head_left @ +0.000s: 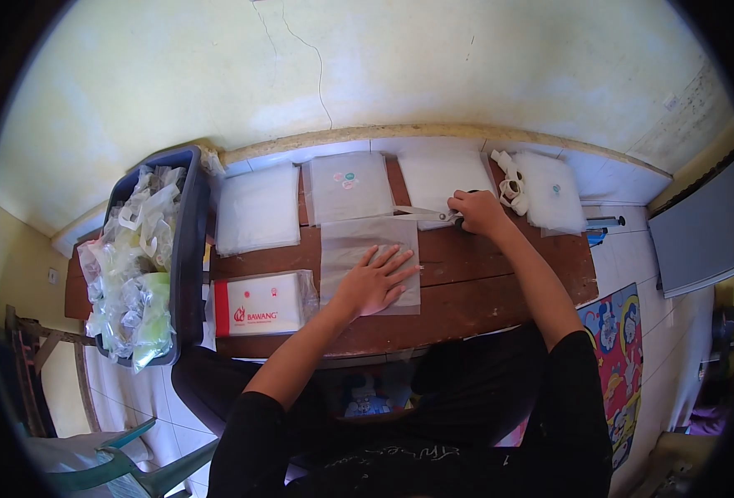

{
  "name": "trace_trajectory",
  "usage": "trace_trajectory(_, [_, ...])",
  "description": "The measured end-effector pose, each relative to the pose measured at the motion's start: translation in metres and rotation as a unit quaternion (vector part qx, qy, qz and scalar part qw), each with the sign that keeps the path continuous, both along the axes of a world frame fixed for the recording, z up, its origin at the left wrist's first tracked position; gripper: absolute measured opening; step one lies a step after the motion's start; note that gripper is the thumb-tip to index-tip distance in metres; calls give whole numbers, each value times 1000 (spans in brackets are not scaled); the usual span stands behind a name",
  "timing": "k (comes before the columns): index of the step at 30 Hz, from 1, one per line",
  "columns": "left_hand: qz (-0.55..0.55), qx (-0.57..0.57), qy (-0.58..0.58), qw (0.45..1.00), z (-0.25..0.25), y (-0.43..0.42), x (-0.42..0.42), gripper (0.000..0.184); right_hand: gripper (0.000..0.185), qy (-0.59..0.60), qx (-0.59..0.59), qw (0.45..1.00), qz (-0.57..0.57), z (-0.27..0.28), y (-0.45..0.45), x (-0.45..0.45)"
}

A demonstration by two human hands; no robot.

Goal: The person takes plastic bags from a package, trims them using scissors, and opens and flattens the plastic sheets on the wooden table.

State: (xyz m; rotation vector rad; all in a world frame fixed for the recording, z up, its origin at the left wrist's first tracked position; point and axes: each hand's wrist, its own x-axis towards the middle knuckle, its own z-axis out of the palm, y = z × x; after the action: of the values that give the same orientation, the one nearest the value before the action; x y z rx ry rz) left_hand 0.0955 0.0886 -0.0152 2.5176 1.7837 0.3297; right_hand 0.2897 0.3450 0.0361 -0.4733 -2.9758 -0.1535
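Observation:
My left hand (373, 284) lies flat with spread fingers on a clear plastic bag (346, 245) on the brown wooden table. My right hand (477, 211) is closed round the dark handles of a pair of scissors (425, 213). The scissor blades point left along the bag's far edge; whether they touch the plastic I cannot tell. Just behind lies a clear bag stack with small round stickers (349, 187). A whitish stack of bags (443, 172) is beyond my right hand. Left of my left hand sits a pack of bags marked BAWANG (261, 304).
A dark plastic crate (186, 274) full of crumpled plastic stands at the left. Another bag stack (257, 209) lies at the back left. At the right are white handled bags (511, 184) and a stickered stack (554, 195). A wall (367, 75) rises behind the table.

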Motion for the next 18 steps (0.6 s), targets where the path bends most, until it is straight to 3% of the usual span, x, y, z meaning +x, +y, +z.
trace_trajectory(10, [0, 3, -5, 1000, -1, 0, 0, 49, 29, -13, 11, 1000, 23, 4, -6, -15])
trace_trajectory(18, [2, -5, 0, 1000, -1, 0, 0, 49, 22, -44, 19, 999, 4, 3, -4, -13])
